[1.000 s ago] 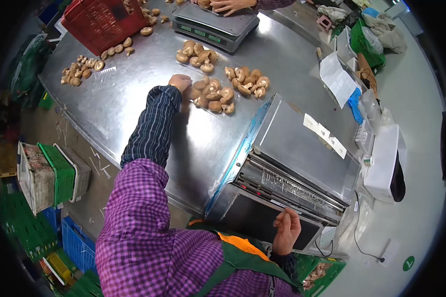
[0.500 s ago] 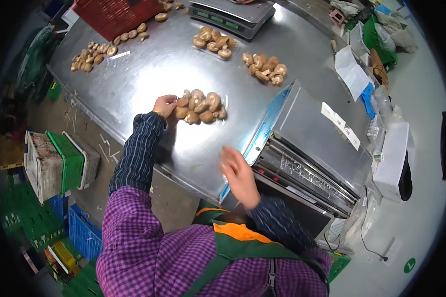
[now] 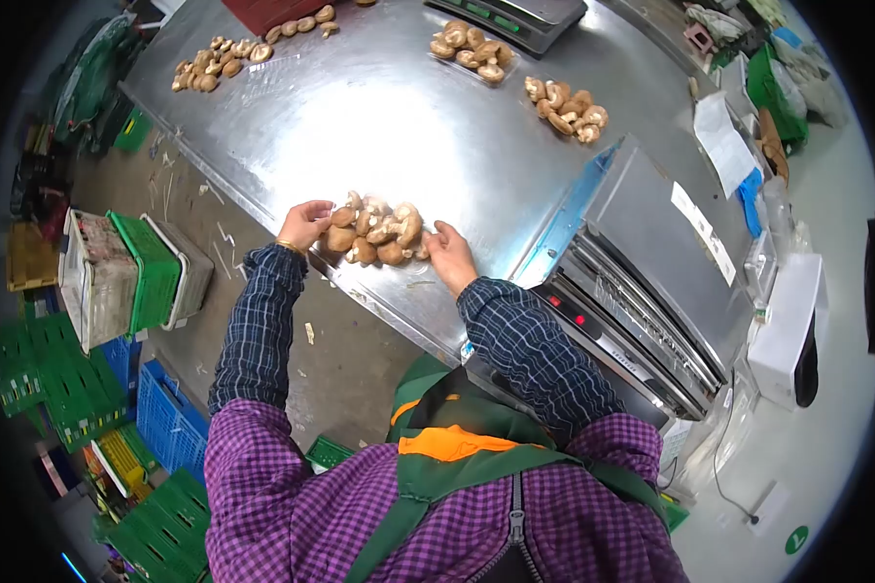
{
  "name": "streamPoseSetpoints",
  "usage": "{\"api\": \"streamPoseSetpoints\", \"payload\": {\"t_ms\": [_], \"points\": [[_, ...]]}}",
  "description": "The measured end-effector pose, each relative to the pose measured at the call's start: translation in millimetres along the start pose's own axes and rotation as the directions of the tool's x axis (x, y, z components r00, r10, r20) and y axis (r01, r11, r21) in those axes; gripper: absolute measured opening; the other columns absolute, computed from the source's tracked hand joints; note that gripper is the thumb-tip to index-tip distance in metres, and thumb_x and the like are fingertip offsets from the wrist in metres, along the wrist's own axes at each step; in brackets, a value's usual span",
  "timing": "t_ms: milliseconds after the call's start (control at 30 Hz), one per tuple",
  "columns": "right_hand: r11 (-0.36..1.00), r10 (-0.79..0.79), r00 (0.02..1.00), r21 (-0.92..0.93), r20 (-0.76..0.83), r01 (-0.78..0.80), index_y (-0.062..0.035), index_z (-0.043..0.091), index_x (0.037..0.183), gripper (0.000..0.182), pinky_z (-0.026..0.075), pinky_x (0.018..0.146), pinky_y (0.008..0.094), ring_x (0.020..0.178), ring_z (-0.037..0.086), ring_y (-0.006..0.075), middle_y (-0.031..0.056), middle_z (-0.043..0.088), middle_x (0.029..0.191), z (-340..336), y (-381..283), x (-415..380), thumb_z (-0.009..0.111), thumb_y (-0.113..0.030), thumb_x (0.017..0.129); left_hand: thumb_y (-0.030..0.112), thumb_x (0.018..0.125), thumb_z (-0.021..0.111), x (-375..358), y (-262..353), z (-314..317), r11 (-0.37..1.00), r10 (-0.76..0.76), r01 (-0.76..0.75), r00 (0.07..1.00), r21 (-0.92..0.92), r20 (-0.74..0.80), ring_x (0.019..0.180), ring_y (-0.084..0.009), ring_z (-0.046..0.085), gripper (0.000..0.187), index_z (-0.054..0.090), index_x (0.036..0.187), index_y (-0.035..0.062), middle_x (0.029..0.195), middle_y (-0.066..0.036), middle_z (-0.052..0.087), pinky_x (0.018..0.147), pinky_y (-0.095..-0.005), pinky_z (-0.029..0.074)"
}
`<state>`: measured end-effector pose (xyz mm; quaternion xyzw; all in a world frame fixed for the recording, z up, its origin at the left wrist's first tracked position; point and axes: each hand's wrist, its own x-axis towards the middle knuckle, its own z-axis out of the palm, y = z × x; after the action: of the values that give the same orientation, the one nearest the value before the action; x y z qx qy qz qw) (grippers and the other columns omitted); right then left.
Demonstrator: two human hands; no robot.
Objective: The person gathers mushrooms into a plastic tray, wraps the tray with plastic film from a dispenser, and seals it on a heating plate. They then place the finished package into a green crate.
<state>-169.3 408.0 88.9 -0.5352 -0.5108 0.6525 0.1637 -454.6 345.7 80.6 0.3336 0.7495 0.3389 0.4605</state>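
A clear tray heaped with brown mushrooms (image 3: 377, 231) is at the near edge of the metal table. My left hand (image 3: 305, 224) grips the tray's left end, thumb and fingers pressed together there. At the right end my right hand (image 3: 449, 257) pinches the tray's edge. Most of the tray is hidden by the mushrooms. Farther back on the table lie a second tray of mushrooms (image 3: 472, 51) and another pile of mushrooms (image 3: 567, 110).
The metal table (image 3: 292, 126) carries loose mushrooms (image 3: 221, 60) and a red crate (image 3: 267, 14) at the back left. A scale (image 3: 515, 21) stands at the back. To the right is a wrapping machine (image 3: 642, 243). Stacked crates (image 3: 146, 272) stand on the floor at the left.
My right hand has moved from above the table near the machine to the tray's right end and closed on it. The tray with mushrooms has come closer to the table's near edge.
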Motion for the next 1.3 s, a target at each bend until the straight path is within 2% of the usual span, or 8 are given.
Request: {"api": "streamPoseSetpoints", "payload": {"t_ms": [233, 433, 800, 900, 1033, 1167, 1200, 1300], "points": [[0.996, -0.082, 0.992, -0.039, -0.096, 0.079, 0.0073, 0.043, 0.125, 0.049, 0.048, 0.079, 0.034, 0.086, 0.061, 0.0273, 0.0208, 0.061, 0.1, -20.4, -30.9, -37.6, 0.052, -0.025, 0.089, 0.007, 0.086, 0.059, -37.2, 69.6, -2.0, 0.993, -0.038, 0.05, 0.993, -0.108, 0.109, 0.088, -0.017, 0.063, 0.029, 0.056, 0.113, -0.004, 0.104, -0.011, 0.063, 0.071, -0.0266, 0.053], [0.952, -0.24, 0.955, 0.149, -0.172, 0.266, 0.0106, 0.039, 0.128, 0.048, 0.047, 0.078, 0.0262, 0.084, 0.058, 0.0161, 0.0129, 0.06, 0.1, -101.1, -88.1, -99.9, 0.05, -0.02, 0.093, 0.005, 0.089, 0.053, -73.7, 174.8, 36.7, 0.977, 0.144, -0.111, 0.972, -0.181, 0.184, 0.093, -0.018, 0.063, 0.03, 0.053, 0.117, -0.0043, 0.107, -0.012, 0.063, 0.076, -0.0275, 0.053], [0.879, -0.246, 0.799, 0.222, -0.549, 0.423, 0.0067, 0.045, 0.127, 0.041, 0.048, 0.079, 0.028, 0.091, 0.058, 0.0161, 0.0131, 0.059, 0.109, -373.1, -18.3, -194.2, 0.049, -0.015, 0.093, 0.004, 0.083, 0.061, -83.4, 290.0, 328.3, 0.91, 0.412, -0.315, 0.751, -0.269, 0.516, 0.085, -0.0142, 0.061, 0.034, 0.053, 0.116, -0.0045, 0.099, -0.009, 0.063, 0.072, -0.0248, 0.051], [0.903, -0.144, 0.783, 0.242, -0.605, 0.354, 0.0058, 0.048, 0.125, 0.038, 0.048, 0.078, 0.0265, 0.09, 0.058, 0.0151, 0.0129, 0.06, 0.109, -404.5, 4.3, -204.8, 0.049, -0.014, 0.092, 0.003, 0.082, 0.062, -65.9, 279.6, 390.4, 0.821, 0.533, -0.558, 0.675, -0.119, 0.51, 0.084, -0.0131, 0.061, 0.032, 0.056, 0.112, -0.005, 0.095, -0.01, 0.064, 0.072, -0.0231, 0.051], [0.92, -0.168, 0.733, 0.162, -0.659, 0.357, 0.0062, 0.054, 0.117, 0.035, 0.047, 0.077, 0.0272, 0.089, 0.06, 0.0168, 0.0131, 0.061, 0.111, -415.7, 24.5, -218.0, 0.052, -0.017, 0.091, 0.006, 0.083, 0.063, -71.7, 276.0, 386.1, 0.852, 0.464, -0.519, 0.691, -0.066, 0.554, 0.083, -0.0131, 0.061, 0.031, 0.057, 0.112, -0.0053, 0.092, -0.011, 0.065, 0.073, -0.0226, 0.051], [0.86, -0.451, 0.501, -0.51, -0.739, 0.022, -0.0005, 0.066, 0.092, 0.026, 0.046, 0.078, 0.0365, 0.086, 0.061, 0.029, 0.0154, 0.063, 0.086, -396.9, 31.7, -282.0, 0.058, -0.025, 0.086, 0.006, 0.084, 0.061, -107.6, 267.7, 320.9, 0.609, 0.68, -0.774, 0.621, 0.172, 0.39, 0.08, -0.0147, 0.065, 0.018, 0.061, 0.098, -0.0058, 0.087, -0.013, 0.067, 0.072, -0.026, 0.051], [0.718, -0.587, 0.428, -0.686, -0.688, -0.119, -0.0018, 0.066, 0.083, 0.027, 0.043, 0.075, 0.0401, 0.08, 0.059, 0.0296, 0.013, 0.064, 0.083, -388.9, 33.5, -301.1, 0.061, -0.028, 0.083, 0.006, 0.083, 0.062, -119.8, 267.8, 306.2, 0.649, 0.593, -0.695, 0.716, 0.309, 0.368, 0.078, -0.0146, 0.065, 0.015, 0.061, 0.092, -0.005, 0.082, -0.013, 0.067, 0.068, -0.0262, 0.051], [0.775, -0.421, 0.49, -0.584, -0.763, -0.243, -0.0034, 0.064, 0.076, 0.028, 0.041, 0.074, 0.0417, 0.074, 0.058, 0.0285, 0.0092, 0.063, 0.07, -369.4, 53.3, -307.2, 0.067, -0.031, 0.078, 0.018, 0.078, 0.07, -144.5, 251.4, 301.2, 0.597, 0.491, -0.623, 0.782, 0.506, 0.384, 0.07, -0.0177, 0.067, 0.025, 0.061, 0.091, -0.0014, 0.075, -0.014, 0.067, 0.061, -0.0273, 0.051]]}}
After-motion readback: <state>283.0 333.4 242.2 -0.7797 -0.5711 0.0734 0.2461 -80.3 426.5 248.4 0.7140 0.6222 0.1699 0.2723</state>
